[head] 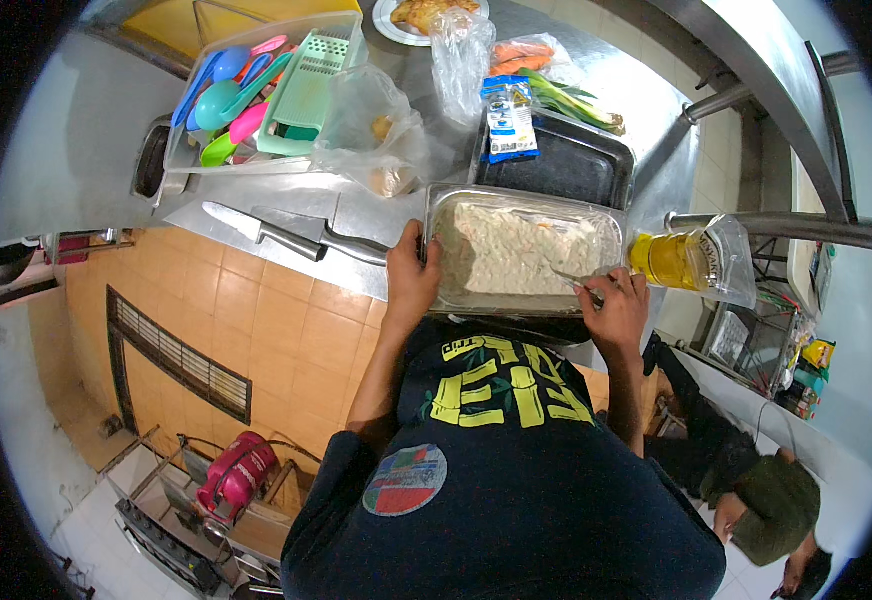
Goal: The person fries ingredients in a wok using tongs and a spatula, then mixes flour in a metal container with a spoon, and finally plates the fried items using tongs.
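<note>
A rectangular metal pan [530, 196] in front of me holds a pale, thick batter with orange and green bits. My left hand [415, 264] grips the pan's left rim, thumb on the near side. With my right hand [616, 296] I hold a thin metal utensil [567, 277], its tip in the batter near the right side; its kind is not clear. Behind the pan lies a black baking tray [575, 157] with a blue-and-white packet [511, 120] across its left edge. Bagged yellow oil [665, 259] stands right of the pan.
Two knives [286, 238] lie at the left front edge. Behind them stand a plastic bin [256, 169] of colourful utensils and a clear bag [383, 135]. Carrots [522, 58], leeks [571, 101] and a plate [391, 26] of fried food lie farther back. Another person [766, 495] sits at lower right.
</note>
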